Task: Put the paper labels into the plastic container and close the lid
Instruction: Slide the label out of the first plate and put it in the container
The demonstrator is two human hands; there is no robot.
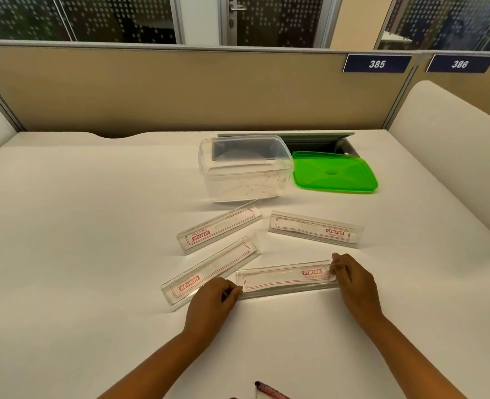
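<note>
The first label is being taken up: the left hand (213,298) pinches the near holder's (287,279) left end while the right hand (353,279) pinches its right end, the paper label inside it. Three more label holders (315,229) lie on the white desk (79,226) between the hands and the clear container (245,168), which stands open and looks empty, its green lid (334,175) just beside it. Next, I judge, the label must be slid out or lifted across into the container
</note>
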